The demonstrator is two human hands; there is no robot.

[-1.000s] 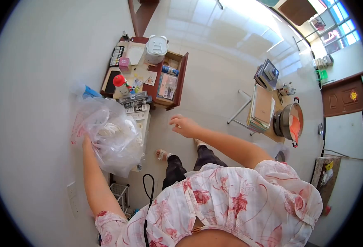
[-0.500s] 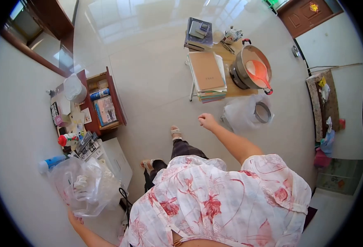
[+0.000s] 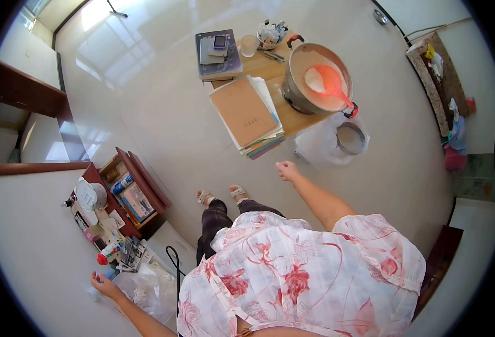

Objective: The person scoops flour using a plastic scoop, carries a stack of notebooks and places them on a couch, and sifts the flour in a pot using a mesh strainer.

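Observation:
My left hand [image 3: 107,285] is over a clear plastic bag [image 3: 154,286] at lower left, beside a cluttered desk. Its fingers are loosely bent and apart, with nothing visible in them. My right hand [image 3: 286,171] hangs in front of my body with fingers curled in, and no object shows in it. Nearest to it are a stack of books and papers [image 3: 244,112] on a small wooden table [image 3: 270,68] and a whitish plastic bag [image 3: 317,140] with a round metal-rimmed sieve [image 3: 352,138] on it.
On the table stand a large pot [image 3: 295,100] with a red ladle-like scoop [image 3: 331,81] inside, a glass [image 3: 249,46] and a small basket [image 3: 271,36]. An open drawer [image 3: 132,194] juts from the desk at left. A black cable [image 3: 175,261] loops beside a white cabinet [image 3: 171,241].
My view has turned and moved closer to the table, and both my feet now stand side by side. My left hand has shifted up over the bag; my right hand stays loosely curled.

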